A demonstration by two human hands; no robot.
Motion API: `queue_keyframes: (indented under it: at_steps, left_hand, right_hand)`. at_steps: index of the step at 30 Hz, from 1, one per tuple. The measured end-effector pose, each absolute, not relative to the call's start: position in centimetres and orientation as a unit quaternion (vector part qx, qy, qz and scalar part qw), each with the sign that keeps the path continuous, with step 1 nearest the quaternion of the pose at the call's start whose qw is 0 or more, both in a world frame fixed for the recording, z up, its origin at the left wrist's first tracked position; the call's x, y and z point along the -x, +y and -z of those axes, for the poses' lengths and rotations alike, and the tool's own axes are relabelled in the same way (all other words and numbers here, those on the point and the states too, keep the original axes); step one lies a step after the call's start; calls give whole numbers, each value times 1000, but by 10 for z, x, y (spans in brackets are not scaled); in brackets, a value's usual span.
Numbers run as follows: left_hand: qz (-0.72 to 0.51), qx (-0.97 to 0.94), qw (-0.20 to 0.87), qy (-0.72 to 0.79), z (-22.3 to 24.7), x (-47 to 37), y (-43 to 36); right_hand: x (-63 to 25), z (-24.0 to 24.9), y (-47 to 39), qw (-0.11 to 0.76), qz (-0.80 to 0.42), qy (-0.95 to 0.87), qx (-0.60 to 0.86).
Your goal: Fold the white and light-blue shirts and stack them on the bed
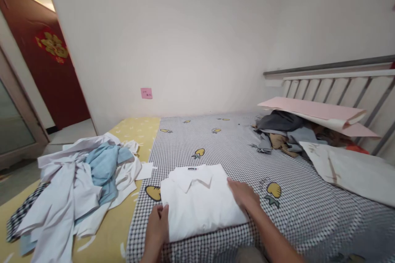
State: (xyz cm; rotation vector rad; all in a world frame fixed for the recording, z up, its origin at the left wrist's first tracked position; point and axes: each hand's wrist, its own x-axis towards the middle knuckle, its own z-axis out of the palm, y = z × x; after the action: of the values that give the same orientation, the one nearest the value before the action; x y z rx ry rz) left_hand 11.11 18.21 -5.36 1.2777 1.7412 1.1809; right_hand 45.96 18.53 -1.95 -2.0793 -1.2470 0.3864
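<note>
Left hand [156, 226] and right hand [246, 198] flanked a folded white shirt [202, 207], each touching one of its side edges. The left hand was partly curled at the near left corner, thumb and fingers close together; whether it pinched any fabric could not be told. The right hand lay along the opposite edge, its fingers narrowly spaced, and its grip could not be told either. The shirt lay flat, collar toward the wall [197, 41], dark lettering inside the neck, on a checked sheet [240, 144] printed with yellow fruit.

To the left, a loose heap of white garments [69, 185] with a light blue garment [105, 166] among them spread over a yellow sheet [131, 129], near a small white card [145, 171]. A black-and-white checked cloth [23, 215] showed at the heap's left edge. To the right, dark, grey and brown clothes [279, 122] lay crumpled partly beneath a pink sheet of board [321, 111], with a whitish panel [354, 168] in front and a slatted railing [335, 88] behind. A pink note [146, 93] was stuck to the wall, and a reddish-brown door [49, 76] stood at far left.
</note>
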Motion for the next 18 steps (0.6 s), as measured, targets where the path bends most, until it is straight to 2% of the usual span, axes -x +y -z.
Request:
queue_keyframes:
  at_steps: [4, 12, 16, 18]
  left_hand:
    - [-419, -535, 295, 672, 59, -120, 189]
    - [-388, -563, 231, 692, 57, -133, 188]
    - [-359, -551, 224, 720, 48, -139, 185]
    - [-372, -539, 225, 722, 45, -139, 183]
  right_hand:
    - [-432, 22, 196, 337, -182, -476, 791]
    - [-433, 42, 195, 459, -298, -416, 726]
    - [-430, 40, 195, 442, -295, -407, 743]
    - [-429, 35, 194, 397, -253, -439, 766]
